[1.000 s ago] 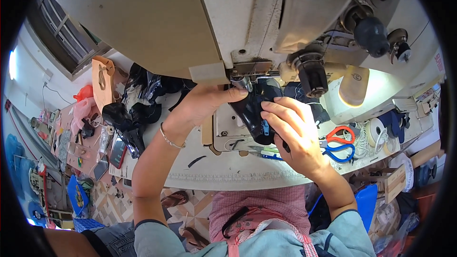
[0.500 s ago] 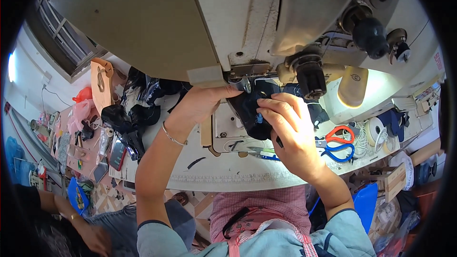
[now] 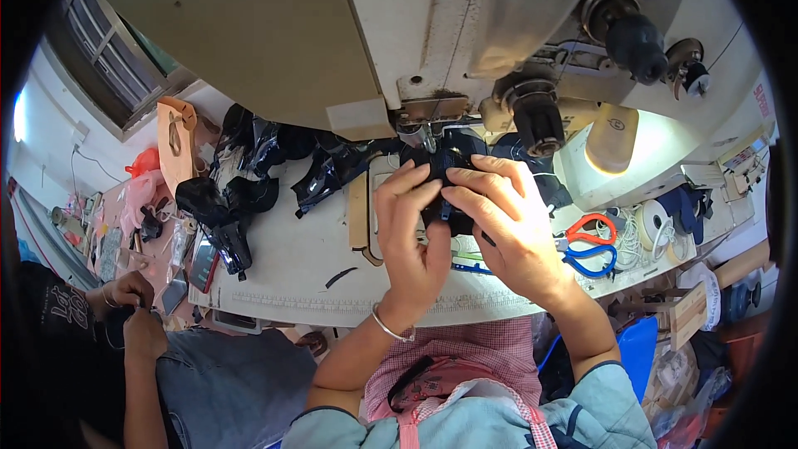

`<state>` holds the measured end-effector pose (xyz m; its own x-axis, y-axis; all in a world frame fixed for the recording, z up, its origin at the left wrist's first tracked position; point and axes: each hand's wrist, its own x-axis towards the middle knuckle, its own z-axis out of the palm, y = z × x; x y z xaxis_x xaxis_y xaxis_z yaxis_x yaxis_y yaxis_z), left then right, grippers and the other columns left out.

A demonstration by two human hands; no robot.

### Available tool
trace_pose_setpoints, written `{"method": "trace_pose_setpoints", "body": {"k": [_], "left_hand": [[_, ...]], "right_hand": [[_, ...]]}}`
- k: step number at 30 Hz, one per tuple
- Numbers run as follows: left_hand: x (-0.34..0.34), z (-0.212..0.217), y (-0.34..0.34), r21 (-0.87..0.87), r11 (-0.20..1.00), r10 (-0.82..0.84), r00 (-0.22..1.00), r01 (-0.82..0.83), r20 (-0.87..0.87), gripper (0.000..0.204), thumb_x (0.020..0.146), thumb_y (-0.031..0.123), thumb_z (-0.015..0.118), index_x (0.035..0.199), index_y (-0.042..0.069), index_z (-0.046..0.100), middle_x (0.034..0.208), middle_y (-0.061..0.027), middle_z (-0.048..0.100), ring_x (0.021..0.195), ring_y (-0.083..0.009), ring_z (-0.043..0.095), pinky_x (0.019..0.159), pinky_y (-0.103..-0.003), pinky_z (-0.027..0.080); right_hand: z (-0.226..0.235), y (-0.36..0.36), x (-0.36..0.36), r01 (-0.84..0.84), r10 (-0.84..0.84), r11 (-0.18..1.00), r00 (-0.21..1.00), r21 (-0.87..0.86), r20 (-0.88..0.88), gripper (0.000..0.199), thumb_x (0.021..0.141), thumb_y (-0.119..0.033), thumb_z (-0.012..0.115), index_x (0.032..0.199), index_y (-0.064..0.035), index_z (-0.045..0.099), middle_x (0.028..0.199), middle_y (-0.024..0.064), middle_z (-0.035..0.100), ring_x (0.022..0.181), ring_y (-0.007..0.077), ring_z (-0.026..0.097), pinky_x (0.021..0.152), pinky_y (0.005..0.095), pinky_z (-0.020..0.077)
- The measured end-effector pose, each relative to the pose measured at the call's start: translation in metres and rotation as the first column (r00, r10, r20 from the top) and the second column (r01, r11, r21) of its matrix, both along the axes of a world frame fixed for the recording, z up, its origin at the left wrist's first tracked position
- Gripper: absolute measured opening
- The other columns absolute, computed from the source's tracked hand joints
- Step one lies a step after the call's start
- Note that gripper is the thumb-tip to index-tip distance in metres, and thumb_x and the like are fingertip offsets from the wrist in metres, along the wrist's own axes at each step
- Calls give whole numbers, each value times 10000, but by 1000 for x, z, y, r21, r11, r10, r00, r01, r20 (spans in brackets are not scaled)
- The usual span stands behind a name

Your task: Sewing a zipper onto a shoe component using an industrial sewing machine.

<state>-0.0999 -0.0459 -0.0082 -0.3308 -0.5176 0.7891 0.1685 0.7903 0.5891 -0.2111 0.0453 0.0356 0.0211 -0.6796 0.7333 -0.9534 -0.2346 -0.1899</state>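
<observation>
**Dark fabric piece at the sewing machine needle**

Item: small dark navy fabric piece (image 3: 453, 168), on the white work table (image 3: 291, 258) under the cream industrial sewing machine head (image 3: 432, 41). Left hand (image 3: 411, 237) and right hand (image 3: 507, 224) both closed on it, fingertips pinching its near edge. Likely soft, light, limp; best held at edges, kept flat. Needle area largely hidden by fingers; stitching possibly present. Nearby: orange and blue scissors (image 3: 588, 245).

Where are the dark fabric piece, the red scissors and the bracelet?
dark fabric piece (image 3: 449, 162): head view, top part above the fingers.
red scissors (image 3: 592, 230): head view, handle loop.
bracelet (image 3: 391, 328): head view, band on left wrist.
</observation>
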Motion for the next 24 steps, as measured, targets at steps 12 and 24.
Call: {"method": "trace_pose_setpoints", "body": {"k": [12,24], "left_hand": [[7,12,-6,-152,986,89,990,-72,108,291,681,-87,509,955,-40,595,1031,-151,567,985,-311,547,865,-377,446],[0,25,-6,-117,989,111,984,-95,142,350,661,-130,482,980,-37,592,968,-135,554,903,-266,558,810,-334,452]], "right_hand": [[-2,-5,1,25,-26,999,1000,-47,-13,360,647,-53,605,1005,-20,608,1069,75,586,994,270,525,777,352,417],[0,-10,-1,55,-53,998,997,-43,51,377,584,9,615,959,-3,580,1056,76,588,987,270,516,759,348,403]]}}
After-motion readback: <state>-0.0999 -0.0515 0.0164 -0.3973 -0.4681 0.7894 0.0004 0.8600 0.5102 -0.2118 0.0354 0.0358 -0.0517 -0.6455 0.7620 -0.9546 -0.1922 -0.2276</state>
